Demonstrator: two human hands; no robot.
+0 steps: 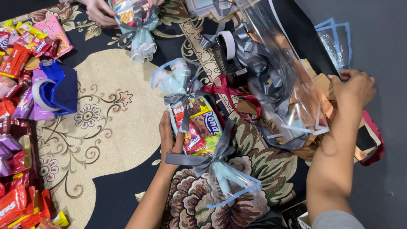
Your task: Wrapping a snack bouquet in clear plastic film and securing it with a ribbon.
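The left hand point(168, 138) lies against the near side of a candy-shaped snack bundle point(199, 125), its grip wrapped loosely around the clear wrap filled with bright packets. Grey ribbons point(183, 99) tie both ends of the bundle, which rests on a patterned floral carpet point(101, 140). To the right of the bundle, the right hand point(354, 91) has its grip closed on the edge of a stack of brown paper and clear cellophane sheets point(296, 106). Beyond the bundle stands a black tape dispenser point(227, 55). Far left of the bundle sits a blue tape dispenser point(57, 87) beside loose sweets point(17, 63). Above the bundle, another person's hand point(99, 12) touches a second bundle point(137, 25).
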